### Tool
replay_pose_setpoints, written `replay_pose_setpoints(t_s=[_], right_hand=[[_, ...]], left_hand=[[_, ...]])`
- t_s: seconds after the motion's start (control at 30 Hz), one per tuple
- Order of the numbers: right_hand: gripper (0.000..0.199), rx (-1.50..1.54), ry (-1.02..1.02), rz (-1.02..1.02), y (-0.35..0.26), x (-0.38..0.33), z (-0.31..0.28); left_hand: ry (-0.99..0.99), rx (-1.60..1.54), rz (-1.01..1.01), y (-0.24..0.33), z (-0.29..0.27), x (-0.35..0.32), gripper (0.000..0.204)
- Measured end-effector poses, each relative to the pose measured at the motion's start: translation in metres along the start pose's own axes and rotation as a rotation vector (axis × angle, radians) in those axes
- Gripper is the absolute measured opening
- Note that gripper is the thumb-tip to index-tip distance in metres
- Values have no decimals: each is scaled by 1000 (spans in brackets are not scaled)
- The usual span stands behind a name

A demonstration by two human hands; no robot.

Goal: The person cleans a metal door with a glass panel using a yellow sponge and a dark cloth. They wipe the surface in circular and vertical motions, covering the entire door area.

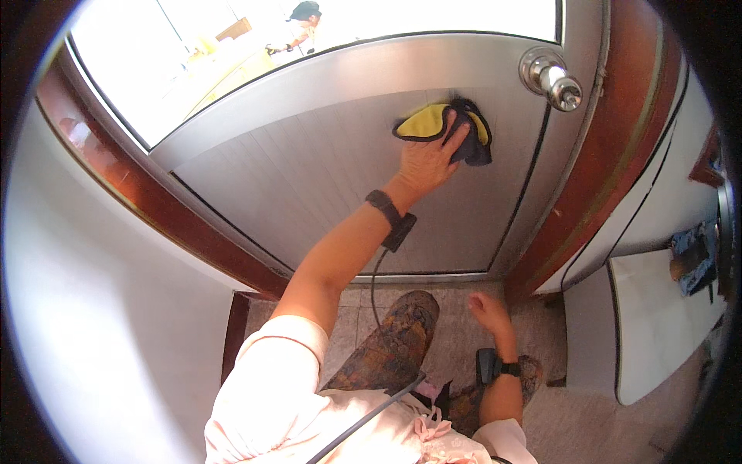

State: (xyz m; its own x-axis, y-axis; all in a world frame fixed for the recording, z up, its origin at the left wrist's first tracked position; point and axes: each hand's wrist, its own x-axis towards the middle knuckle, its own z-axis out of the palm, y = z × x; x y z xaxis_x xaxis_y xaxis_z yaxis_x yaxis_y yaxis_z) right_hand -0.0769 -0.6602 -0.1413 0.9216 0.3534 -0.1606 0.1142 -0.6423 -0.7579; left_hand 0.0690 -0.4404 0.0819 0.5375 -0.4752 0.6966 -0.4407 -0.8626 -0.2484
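My left hand point(427, 164) presses a grey and yellow cleaning cloth point(423, 122) against the metal lower panel of a door point(325, 170). Its fingers lie over the bunched dark part of the cloth, and yellow shows on both sides of them. Lower down, near the foot of the door and beside my leg, hangs my right hand point(488, 313). Its fingers are loosely curled and nothing shows in them. Each wrist wears a dark strap with a small black box.
A round silver doorknob point(550, 79) sticks out right of the cloth. Reddish-brown frame posts point(610, 131) flank the door. A white board point(661, 317) stands at the right. A black cable point(374, 286) hangs from my left wrist. Beyond the glass, a person point(305, 23) bends forward.
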Motion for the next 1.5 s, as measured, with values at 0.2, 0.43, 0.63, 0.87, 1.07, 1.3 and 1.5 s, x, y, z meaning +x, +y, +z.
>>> replay_pose_setpoints(t_s=[0.2, 0.43, 0.63, 0.87, 1.07, 1.3, 1.5], right_hand=[[31, 13, -5, 19, 21, 7, 1], [31, 50, -27, 9, 0, 7, 11], [31, -54, -109, 51, 10, 13, 25], [31, -58, -166, 54, -13, 18, 29], [30, -71, -188, 35, 3, 30, 40], [31, 14, -216, 16, -12, 34, 44], [31, -31, -243, 40, -14, 27, 43]], left_hand=[[-120, 82, -127, -63, -30, -39, 65], [87, 309, -367, -222, -89, -177, 67], [348, 281, -799, -296, -106, -242, 61], [761, 278, -1139, -301, -69, -211, 69], [544, 65, -595, -185, -42, -147, 65], [421, 220, -356, -261, -80, -204, 62], [715, 78, -633, -345, -68, -261, 59]])
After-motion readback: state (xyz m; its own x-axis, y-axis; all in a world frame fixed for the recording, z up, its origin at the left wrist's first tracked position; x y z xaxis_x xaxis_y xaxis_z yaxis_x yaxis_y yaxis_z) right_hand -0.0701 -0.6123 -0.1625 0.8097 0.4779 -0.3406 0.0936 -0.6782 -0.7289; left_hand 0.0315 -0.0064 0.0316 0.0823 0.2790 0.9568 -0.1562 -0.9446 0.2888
